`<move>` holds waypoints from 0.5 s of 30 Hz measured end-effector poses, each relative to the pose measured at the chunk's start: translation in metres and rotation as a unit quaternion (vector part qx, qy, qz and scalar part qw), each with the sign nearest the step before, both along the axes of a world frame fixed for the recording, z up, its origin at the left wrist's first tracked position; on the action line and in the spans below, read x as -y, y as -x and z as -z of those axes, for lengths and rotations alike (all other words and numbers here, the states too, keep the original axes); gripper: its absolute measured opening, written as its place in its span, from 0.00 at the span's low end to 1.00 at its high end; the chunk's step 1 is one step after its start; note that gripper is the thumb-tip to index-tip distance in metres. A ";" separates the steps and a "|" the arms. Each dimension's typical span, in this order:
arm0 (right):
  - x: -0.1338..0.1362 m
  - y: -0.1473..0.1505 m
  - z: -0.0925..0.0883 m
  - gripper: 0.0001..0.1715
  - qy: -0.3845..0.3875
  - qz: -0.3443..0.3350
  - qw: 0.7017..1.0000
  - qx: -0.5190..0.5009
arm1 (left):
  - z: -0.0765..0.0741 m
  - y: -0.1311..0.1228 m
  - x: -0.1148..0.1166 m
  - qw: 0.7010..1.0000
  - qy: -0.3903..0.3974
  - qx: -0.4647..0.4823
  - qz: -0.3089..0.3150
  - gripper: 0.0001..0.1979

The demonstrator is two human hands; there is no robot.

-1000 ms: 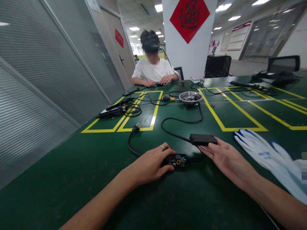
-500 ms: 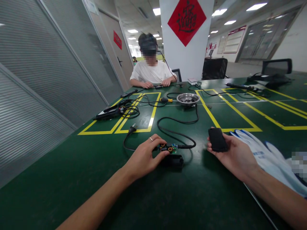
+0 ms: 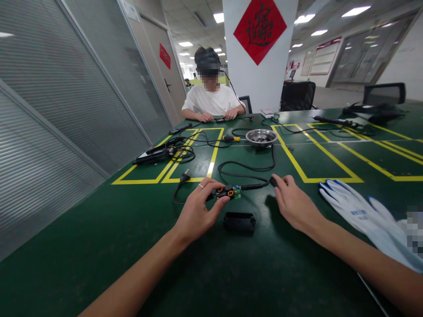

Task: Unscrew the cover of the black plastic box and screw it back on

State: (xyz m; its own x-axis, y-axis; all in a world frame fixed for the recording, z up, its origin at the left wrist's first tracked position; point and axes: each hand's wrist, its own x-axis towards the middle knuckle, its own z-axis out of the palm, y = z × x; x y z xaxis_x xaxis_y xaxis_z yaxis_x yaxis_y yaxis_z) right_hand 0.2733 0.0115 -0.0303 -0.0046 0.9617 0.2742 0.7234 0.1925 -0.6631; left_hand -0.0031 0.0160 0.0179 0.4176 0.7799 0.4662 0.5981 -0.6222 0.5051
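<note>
**Left hand (image 3: 202, 205) pinches a bare circuit board (image 3: 229, 192) beyond its open black shell (image 3: 239, 223)**

A dark green tabletop (image 3: 132, 251) marked with yellow tape rectangles fills most of the scene. At its far side sits a person in a white shirt (image 3: 211, 100), both hands on a small dark item, before a white pillar with a red diamond sign (image 3: 260, 31).

White gloves with blue edging (image 3: 365, 215) lie at the right, just beyond the right forearm. The right hand (image 3: 297, 203) is curled, its fingers and thumb closed on a black piece (image 3: 273, 181), mostly covered by them. The left hand, a ring on one finger, grips the board's left part between thumb and fingers; whether the board touches the tabletop cannot be told.

A tangle of black cables (image 3: 181, 153) lies at far left. A metal bowl (image 3: 261, 144) holding small dark items stands in the far middle. The shell lies near, between the hands, apart from both. From the board's right end a black cord (image 3: 254, 186) runs right, toward the right hand's fingertips. A yellow-and-black screwdriver (image 3: 232, 138) lies just left of the bowl, and a two-pin plug (image 3: 185, 177) rests beyond the left hand.
</note>
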 end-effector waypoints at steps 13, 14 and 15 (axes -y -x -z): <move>0.041 0.043 -0.021 0.29 -0.050 -0.146 0.958 0.242 | 0.011 0.002 -0.001 0.999 -0.041 0.021 -0.014 0.09; 0.047 0.048 -0.020 0.28 -0.043 -0.179 0.953 0.242 | 0.013 0.002 0.000 0.999 -0.033 0.014 -0.013 0.10; 0.051 0.051 -0.020 0.26 -0.036 -0.209 0.947 0.241 | 0.014 0.001 0.001 1.000 -0.020 0.003 -0.012 0.10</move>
State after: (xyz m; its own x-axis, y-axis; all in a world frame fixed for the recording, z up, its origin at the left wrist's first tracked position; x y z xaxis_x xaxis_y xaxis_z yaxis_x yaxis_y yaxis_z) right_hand 0.2227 -0.0394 -0.0107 -0.5214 0.8273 0.2090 0.7897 0.5607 -0.2492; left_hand -0.0043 0.0155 0.0037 0.3952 0.7709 0.4996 0.6103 -0.6268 0.4844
